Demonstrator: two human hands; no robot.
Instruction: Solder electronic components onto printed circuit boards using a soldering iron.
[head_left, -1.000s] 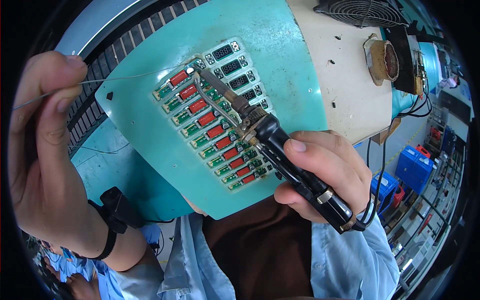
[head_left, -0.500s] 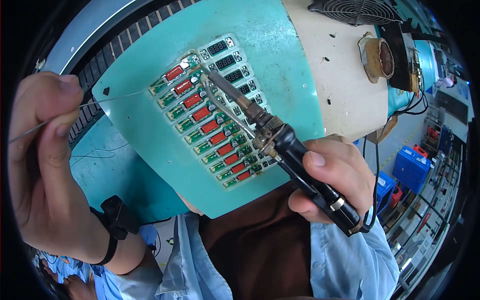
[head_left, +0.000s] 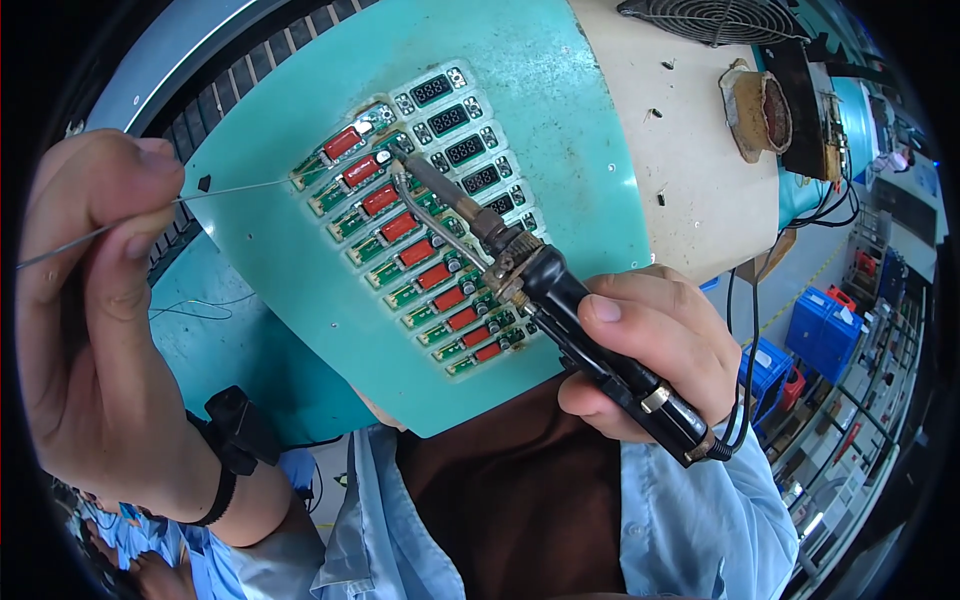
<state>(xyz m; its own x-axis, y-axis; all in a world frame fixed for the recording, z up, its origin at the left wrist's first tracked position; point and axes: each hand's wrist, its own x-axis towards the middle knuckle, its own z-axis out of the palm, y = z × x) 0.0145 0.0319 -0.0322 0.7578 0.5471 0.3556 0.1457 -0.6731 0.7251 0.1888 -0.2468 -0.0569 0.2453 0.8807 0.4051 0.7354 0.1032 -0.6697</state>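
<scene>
My left hand [head_left: 105,240], raised at the left, pinches a thin solder wire [head_left: 238,189] between thumb and fingers. The wire runs right to the near-left end of the upper circuit boards. My right hand [head_left: 665,340] grips the black handle of a soldering iron [head_left: 565,290], which has a thin metal tube beside its shaft. The iron points up and left, its tip over the upper boards; whether it touches them I cannot tell. A row of small circuit boards [head_left: 408,257] with red components and black digit displays [head_left: 464,150] sits in a turquoise plate [head_left: 300,275].
Beyond the plate lies a beige surface [head_left: 690,225] with small dark bits on it. A round black fan grille [head_left: 710,22] and a brown cylindrical holder [head_left: 765,112] stand at the far right. Blue crates [head_left: 825,335] are on the floor to the right. A dark slatted track [head_left: 240,85] runs at the far left.
The soldering iron and my right hand have shifted left, taking the tip slightly left along the upper boards. My left hand has moved a little right and up, still pinching the wire.
</scene>
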